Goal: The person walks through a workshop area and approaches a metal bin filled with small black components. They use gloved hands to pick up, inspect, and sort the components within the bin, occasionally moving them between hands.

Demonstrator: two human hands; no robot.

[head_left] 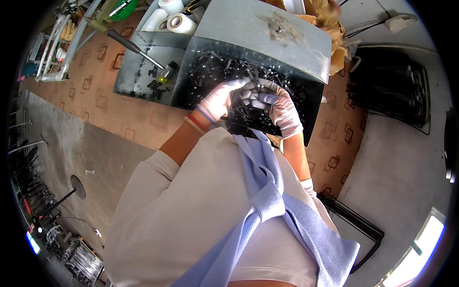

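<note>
Both my hands wear thin pale striped gloves with grey fingertips and are held close together over a metal bin [313, 107] of small black parts [210, 71]. My left hand [219, 99], with beaded bracelets at the wrist, has its thumb stretched toward the other hand; its remaining fingers are mostly hidden. Curled inward, the fingers of my right hand [277, 103] nearly meet the left fingertips. Whatever lies between the fingers is too small and dark to name.
Left of the bin, a mallet [152, 60] with a yellow-and-black head lies in a grey tray [126, 79]. White rolls [180, 24] stand behind it. A grey metal sheet [267, 28] covers the bin's far part. Black frames [392, 86] are stacked at right; another frame [366, 227] is near my right side.
</note>
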